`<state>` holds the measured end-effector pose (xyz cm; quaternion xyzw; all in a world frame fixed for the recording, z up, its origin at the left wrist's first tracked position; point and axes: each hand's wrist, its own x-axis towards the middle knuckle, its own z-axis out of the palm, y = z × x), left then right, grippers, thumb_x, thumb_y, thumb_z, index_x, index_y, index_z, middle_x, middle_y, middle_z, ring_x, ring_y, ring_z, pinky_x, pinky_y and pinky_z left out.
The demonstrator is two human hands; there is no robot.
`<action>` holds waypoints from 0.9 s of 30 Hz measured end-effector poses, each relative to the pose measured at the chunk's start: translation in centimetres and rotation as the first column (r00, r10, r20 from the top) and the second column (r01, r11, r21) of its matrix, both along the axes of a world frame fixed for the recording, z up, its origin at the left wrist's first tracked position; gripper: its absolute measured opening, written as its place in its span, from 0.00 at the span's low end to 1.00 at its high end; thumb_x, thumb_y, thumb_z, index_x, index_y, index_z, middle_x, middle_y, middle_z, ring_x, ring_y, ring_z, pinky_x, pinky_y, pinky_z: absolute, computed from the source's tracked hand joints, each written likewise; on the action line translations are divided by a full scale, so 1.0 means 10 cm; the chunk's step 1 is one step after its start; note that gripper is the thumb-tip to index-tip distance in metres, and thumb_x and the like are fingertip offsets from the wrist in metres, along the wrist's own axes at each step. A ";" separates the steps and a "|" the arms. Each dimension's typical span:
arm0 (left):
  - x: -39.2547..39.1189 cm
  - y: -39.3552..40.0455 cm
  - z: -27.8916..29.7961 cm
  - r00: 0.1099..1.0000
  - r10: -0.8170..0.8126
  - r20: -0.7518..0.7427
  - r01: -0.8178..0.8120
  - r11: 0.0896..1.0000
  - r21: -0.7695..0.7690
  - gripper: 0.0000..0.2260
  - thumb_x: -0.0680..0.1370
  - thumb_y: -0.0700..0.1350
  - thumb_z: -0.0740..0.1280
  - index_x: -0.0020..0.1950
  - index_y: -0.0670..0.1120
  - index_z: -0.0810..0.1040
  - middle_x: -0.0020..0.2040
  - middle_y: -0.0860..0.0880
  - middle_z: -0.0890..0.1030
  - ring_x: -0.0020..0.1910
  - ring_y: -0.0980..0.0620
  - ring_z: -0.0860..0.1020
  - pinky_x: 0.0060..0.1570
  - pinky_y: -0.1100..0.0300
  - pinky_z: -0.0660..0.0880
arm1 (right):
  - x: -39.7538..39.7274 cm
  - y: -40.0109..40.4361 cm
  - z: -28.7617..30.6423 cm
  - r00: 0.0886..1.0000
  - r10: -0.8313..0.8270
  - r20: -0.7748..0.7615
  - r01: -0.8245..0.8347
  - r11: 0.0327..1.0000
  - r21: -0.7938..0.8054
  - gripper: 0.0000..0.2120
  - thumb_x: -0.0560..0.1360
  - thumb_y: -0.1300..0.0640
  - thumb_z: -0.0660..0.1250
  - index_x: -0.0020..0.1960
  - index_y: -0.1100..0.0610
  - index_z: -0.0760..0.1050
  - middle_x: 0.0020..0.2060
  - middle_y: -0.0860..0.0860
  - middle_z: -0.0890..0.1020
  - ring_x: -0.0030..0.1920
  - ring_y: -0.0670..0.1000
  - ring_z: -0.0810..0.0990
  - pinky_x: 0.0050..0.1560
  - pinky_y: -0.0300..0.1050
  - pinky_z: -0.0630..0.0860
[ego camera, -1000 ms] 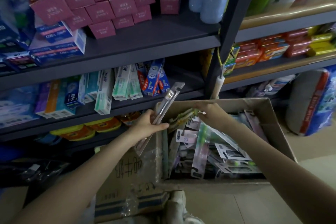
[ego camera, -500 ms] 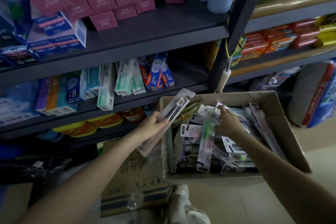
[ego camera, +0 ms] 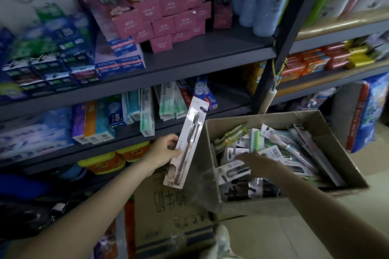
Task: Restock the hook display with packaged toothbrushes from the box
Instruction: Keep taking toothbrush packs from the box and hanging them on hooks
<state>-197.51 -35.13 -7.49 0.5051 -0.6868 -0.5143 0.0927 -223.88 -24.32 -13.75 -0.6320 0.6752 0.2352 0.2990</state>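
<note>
Now the left hand (ego camera: 163, 150) grips a packaged toothbrush (ego camera: 187, 143) by its left edge, fingers curled round the card and thumb across the front, the pack standing tall and tilted with its hang-hole end up toward the toothpaste shelf (ego camera: 189, 118). It sits just left of the box (ego camera: 328, 132), outside it, over the box's near-left corner. The right hand (ego camera: 259, 162) is down inside the box, reaching leftward over the heap; it is motion-blurred, and I cannot tell whether its fingers are spread or closing on a pack. The open cardboard box is crowded with packaged toothbrushes (ego camera: 280, 151) lying every which way: white cards, clear blisters, a green-handled bunch (ego camera: 231, 132) up at the far-left corner, long dark packs along the right wall. Under the box sits a second carton (ego camera: 168, 216) with handwritten characters on its side. Behind, the shelves carry toothpaste cartons (ego camera: 145, 109) standing on end, pink boxes (ego camera: 168, 17) stacked above, and yellow tubs (ego camera: 105, 162) on the lowest shelf.
</note>
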 end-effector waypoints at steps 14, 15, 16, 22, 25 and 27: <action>0.14 -0.03 0.13 0.999 -0.040 -0.024 0.039 0.998 -0.055 0.08 0.75 0.37 0.66 0.52 0.46 0.75 0.50 0.48 0.79 0.51 0.51 0.76 0.49 0.59 0.71 | -0.03 -0.25 0.52 0.761 -0.431 0.485 0.649 0.495 -0.578 0.09 0.76 0.58 0.62 0.50 0.65 0.73 0.46 0.63 0.74 0.50 0.61 0.73 0.47 0.48 0.68; 0.12 -0.04 0.24 0.998 -0.029 -0.059 0.025 0.997 -0.071 0.07 0.75 0.37 0.66 0.52 0.46 0.75 0.50 0.48 0.79 0.50 0.51 0.76 0.48 0.59 0.71 | 0.02 -0.32 0.74 0.689 -0.410 0.598 0.724 0.431 -0.538 0.05 0.76 0.61 0.63 0.44 0.63 0.71 0.40 0.59 0.74 0.42 0.57 0.74 0.40 0.45 0.68; 0.11 -0.06 0.37 0.995 -0.020 -0.096 0.011 0.996 -0.089 0.08 0.75 0.36 0.66 0.52 0.46 0.74 0.50 0.48 0.79 0.50 0.51 0.76 0.48 0.59 0.72 | 0.10 -0.38 0.98 0.604 -0.381 0.700 0.792 0.382 -0.476 0.06 0.75 0.63 0.63 0.40 0.61 0.69 0.35 0.55 0.73 0.36 0.51 0.73 0.34 0.40 0.69; 0.30 -0.23 1.13 0.954 -0.013 -0.300 -0.035 0.988 -0.153 0.08 0.77 0.35 0.63 0.49 0.48 0.71 0.44 0.52 0.79 0.42 0.56 0.77 0.38 0.71 0.74 | 0.76 -0.70 2.00 -0.099 -0.011 0.995 0.909 0.405 0.095 0.04 0.65 0.68 0.60 0.34 0.61 0.69 0.32 0.54 0.80 0.38 0.55 0.80 0.43 0.49 0.78; 0.59 -0.27 1.49 0.925 0.017 -0.380 -0.102 0.974 -0.204 0.09 0.77 0.36 0.64 0.48 0.50 0.72 0.42 0.52 0.78 0.41 0.58 0.76 0.35 0.73 0.72 | 1.10 -0.84 2.34 -0.252 0.010 0.968 0.846 0.489 0.215 0.13 0.74 0.69 0.60 0.35 0.57 0.63 0.27 0.52 0.73 0.32 0.51 0.75 0.42 0.46 0.76; 0.82 -0.30 1.70 0.903 0.052 -0.427 -0.162 0.960 -0.227 0.08 0.77 0.36 0.64 0.50 0.50 0.73 0.44 0.51 0.79 0.42 0.58 0.77 0.37 0.69 0.73 | 1.32 -0.91 2.52 -0.311 0.019 0.950 0.773 0.587 0.241 0.13 0.75 0.66 0.61 0.36 0.56 0.62 0.27 0.50 0.73 0.31 0.49 0.75 0.38 0.43 0.74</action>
